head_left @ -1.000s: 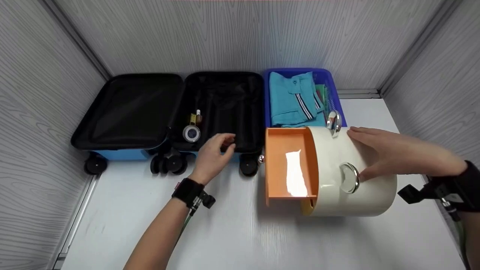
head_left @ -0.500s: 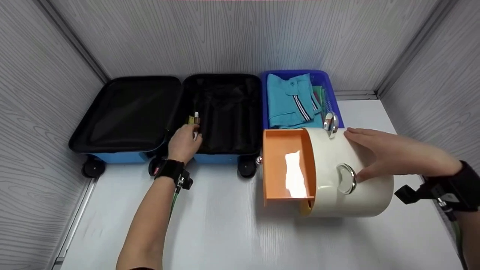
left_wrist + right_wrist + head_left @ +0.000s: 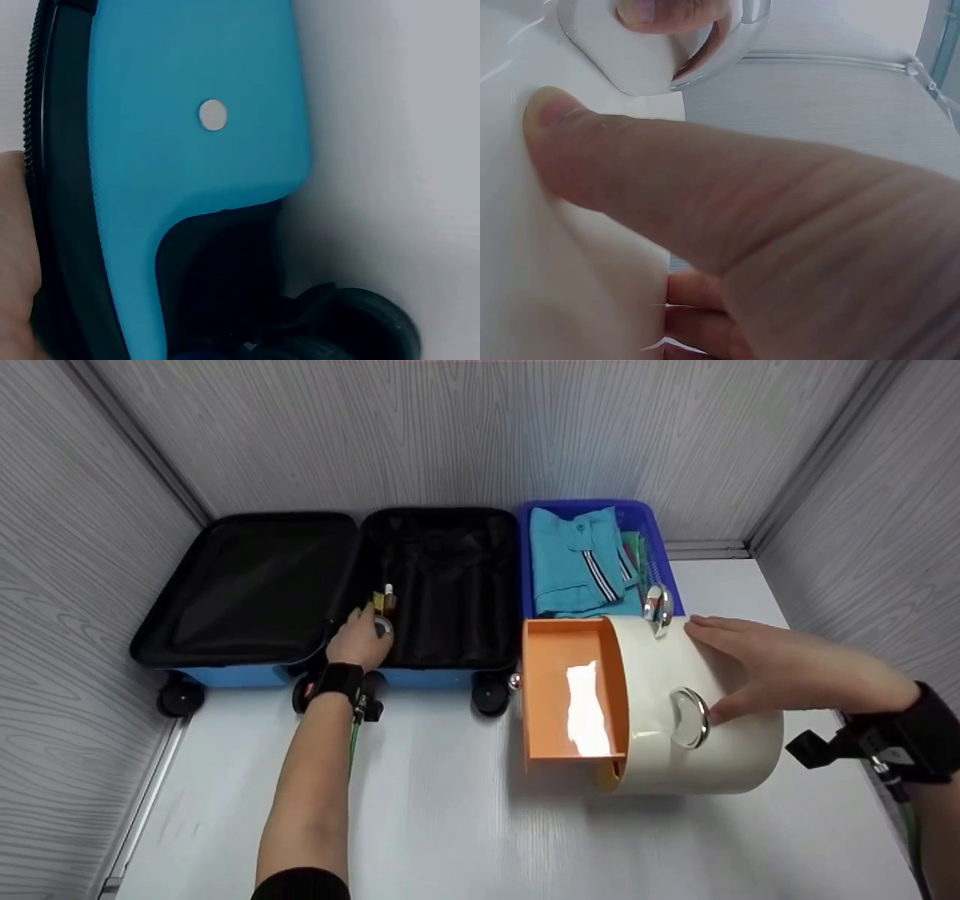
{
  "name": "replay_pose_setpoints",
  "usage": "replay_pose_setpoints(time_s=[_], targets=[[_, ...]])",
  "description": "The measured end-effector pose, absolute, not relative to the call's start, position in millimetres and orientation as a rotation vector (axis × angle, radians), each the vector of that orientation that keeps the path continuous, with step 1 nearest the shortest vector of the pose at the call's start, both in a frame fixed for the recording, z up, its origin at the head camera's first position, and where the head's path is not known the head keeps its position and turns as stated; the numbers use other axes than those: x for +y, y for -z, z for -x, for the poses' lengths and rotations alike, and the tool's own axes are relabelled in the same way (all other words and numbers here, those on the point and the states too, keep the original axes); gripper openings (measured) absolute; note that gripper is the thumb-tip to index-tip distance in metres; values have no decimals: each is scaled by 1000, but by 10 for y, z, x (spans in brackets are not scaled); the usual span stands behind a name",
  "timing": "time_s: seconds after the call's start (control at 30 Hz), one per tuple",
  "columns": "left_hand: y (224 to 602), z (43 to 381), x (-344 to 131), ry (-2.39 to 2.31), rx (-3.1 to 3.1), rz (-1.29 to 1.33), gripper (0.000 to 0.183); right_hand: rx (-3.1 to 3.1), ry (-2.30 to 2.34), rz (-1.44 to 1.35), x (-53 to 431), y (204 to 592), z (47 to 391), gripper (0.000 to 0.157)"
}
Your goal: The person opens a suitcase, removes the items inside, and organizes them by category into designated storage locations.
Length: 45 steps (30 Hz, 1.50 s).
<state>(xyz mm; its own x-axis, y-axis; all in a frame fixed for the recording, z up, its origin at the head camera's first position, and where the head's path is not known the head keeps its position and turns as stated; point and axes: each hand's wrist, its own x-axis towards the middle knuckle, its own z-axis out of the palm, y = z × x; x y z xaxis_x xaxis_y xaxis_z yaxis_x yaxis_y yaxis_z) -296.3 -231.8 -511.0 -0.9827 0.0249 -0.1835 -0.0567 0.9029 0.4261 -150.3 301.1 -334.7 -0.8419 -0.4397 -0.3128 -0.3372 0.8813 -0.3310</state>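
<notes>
My left hand [image 3: 358, 641] reaches into the right half of an open black-lined suitcase [image 3: 465, 585]. It lies over the left part of a small round tin-like item [image 3: 383, 627]; whether the fingers grip it is hidden. A little bottle with a white cap [image 3: 389, 598] and a small yellow item [image 3: 379, 601] lie just beyond. The left wrist view mostly has the suitcase's blue shell [image 3: 202, 165]. My right hand [image 3: 772, 667] rests spread on a rounded cream drawer box [image 3: 697, 757], thumb beside a silver handle [image 3: 691, 717]. An orange drawer [image 3: 551, 690] is pulled out of it.
The suitcase's left half [image 3: 255, 585] lies at the far left. A blue basket [image 3: 637, 514] with a folded turquoise shirt [image 3: 566, 562] stands behind the drawer box. Black wheels [image 3: 490, 695] stick out at the suitcase's front. Grey panels [image 3: 450, 427] enclose the white table [image 3: 442, 810].
My left hand has moved left and away from me, from the suitcase's front edge onto the small items. My right hand and the drawer box have stayed put. The view has shifted slightly.
</notes>
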Motion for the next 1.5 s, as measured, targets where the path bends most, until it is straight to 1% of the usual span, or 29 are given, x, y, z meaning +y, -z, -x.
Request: replay_pose_setpoints(time_s=[0.17,0.3,0.63,0.87,1.0,1.2,1.33,1.5], targets=[[5124,3047,-2259,-555,2832,55,75,2676,380,559,3035,3344,1481,122],[5154,3055,-2243,-509,2829,82,73,2668,387,558,3028,3355,1481,122],[5210,3080,-2250,-578,2866,150,54,2662,404,542,3017,3350,1491,121],[5214,3057,-2234,-586,2950,181,37,2661,407,542,3013,3346,1486,121],[5183,3024,-2216,-592,2980,180,35,2663,403,555,3007,3341,1492,121],[5130,2978,-2248,-558,3078,73,31,2666,385,572,2995,3347,1498,122],[5036,2949,-2205,-671,3122,10,33,2657,381,570,2990,3352,1508,122],[4769,2901,-1976,-1071,3072,-65,35,2658,375,555,2997,3364,1517,123]])
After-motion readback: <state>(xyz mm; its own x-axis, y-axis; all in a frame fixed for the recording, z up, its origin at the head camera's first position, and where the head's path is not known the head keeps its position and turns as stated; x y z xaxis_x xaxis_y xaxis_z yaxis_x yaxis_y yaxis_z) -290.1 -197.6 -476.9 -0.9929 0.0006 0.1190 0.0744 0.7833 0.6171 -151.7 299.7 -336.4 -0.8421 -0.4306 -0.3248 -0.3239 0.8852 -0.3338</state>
